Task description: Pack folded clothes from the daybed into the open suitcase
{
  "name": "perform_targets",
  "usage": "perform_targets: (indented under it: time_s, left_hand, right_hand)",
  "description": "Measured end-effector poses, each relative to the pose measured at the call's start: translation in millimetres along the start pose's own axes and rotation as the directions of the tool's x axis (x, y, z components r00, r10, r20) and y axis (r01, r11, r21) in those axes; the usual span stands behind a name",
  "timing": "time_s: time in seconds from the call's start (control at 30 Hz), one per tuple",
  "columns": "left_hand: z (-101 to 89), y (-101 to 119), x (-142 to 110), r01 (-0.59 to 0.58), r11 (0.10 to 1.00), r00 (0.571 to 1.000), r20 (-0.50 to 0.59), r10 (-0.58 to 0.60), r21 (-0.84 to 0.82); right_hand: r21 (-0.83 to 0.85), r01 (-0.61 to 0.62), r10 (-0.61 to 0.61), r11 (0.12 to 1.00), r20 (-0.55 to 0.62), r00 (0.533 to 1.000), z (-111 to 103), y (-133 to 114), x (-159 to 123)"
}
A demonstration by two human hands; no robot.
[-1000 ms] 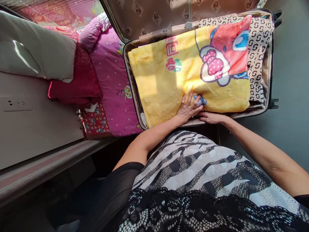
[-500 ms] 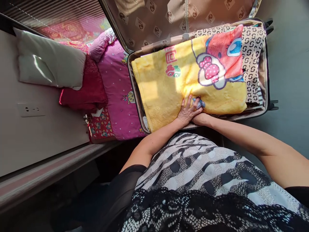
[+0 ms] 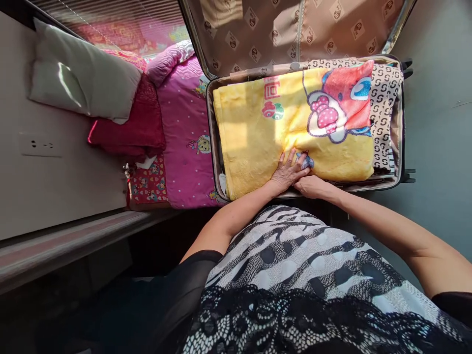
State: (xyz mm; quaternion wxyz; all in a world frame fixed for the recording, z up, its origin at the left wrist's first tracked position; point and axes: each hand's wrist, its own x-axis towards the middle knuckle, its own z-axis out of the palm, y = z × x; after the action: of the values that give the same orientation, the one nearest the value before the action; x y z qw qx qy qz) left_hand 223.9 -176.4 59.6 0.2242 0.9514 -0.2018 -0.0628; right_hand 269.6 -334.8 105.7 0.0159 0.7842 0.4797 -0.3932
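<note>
Yellow cartoon blanket (image 3: pixel 258 142): folded, lying in the open suitcase (image 3: pixel 400 123), filling it from the left wall nearly to the right. Left hand (image 3: pixel 287 172): flat, fingers spread, pressing the blanket's near edge. Right hand (image 3: pixel 311 186): at the suitcase's near rim, just beside the left; grip cannot be told. Patterned cloth (image 3: pixel 387 98): beneath the blanket, at the right wall.

You see a yellow blanket (image 3: pixel 258 142) printed with a red-and-pink cartoon figure, a cream cloth (image 3: pixel 387 98) with black S-shapes, a beige logo-patterned suitcase lining (image 3: pixel 280 34), a magenta dotted sheet (image 3: pixel 180 132), and a white pillow (image 3: pixel 84 83).
</note>
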Motion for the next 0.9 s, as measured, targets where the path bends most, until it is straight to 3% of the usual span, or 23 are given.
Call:
perform_targets:
  time_s: [0.07, 0.17, 0.3, 0.4, 0.5, 0.73, 0.8, 0.9]
  left_hand:
    - [-3.1, -1, 0, -0.010, 1.000, 1.000, 0.012, 0.010, 0.001]
    - [-7.4, -2, -1, -0.034, 0.999, 0.999, 0.012, 0.034, -0.016]
    - [-11.7, -2, -2, -0.047, 0.997, 0.999, -0.002, 0.047, -0.069]
    - [-14.6, 0, -3, -0.051, 0.995, 0.999, -0.003, 0.051, -0.082]
    - [-19.2, 2, -5, -0.059, 0.995, 0.998, -0.001, 0.059, -0.082]
    - [-48.8, 6, -11, -0.108, 0.994, 0.992, 0.064, 0.110, -0.035]
    - [-58.1, 8, -12, -0.079, 0.997, 0.995, 0.061, 0.080, -0.019]
    - [-66.3, 12, -14, -0.086, 0.996, 0.995, 0.059, 0.085, 0.014]
  right_hand:
    - [-0.094, 0.013, -0.014, 0.996, -0.010, 1.000, -10, -9, -23]
    - [-0.138, 0.084, -0.102, 0.987, -0.126, 0.987, -17, -26, -58]
    - [-0.099, 0.088, -0.109, 0.991, -0.233, 0.966, -4, -40, -89]
    - [-0.078, 0.024, -0.048, 0.997, -0.318, 0.947, 14, -38, -94]
    - [0.041, -0.006, 0.024, 0.999, -0.438, 0.899, 36, -29, -88]
    - [0.406, 0.091, 0.157, 0.909, -0.537, 0.829, 86, -21, -88]
    - [0.480, 0.128, 0.204, 0.868, -0.580, 0.789, 93, -23, -91]
    - [0.524, 0.172, 0.277, 0.834, -0.667, 0.691, 93, -24, -94]
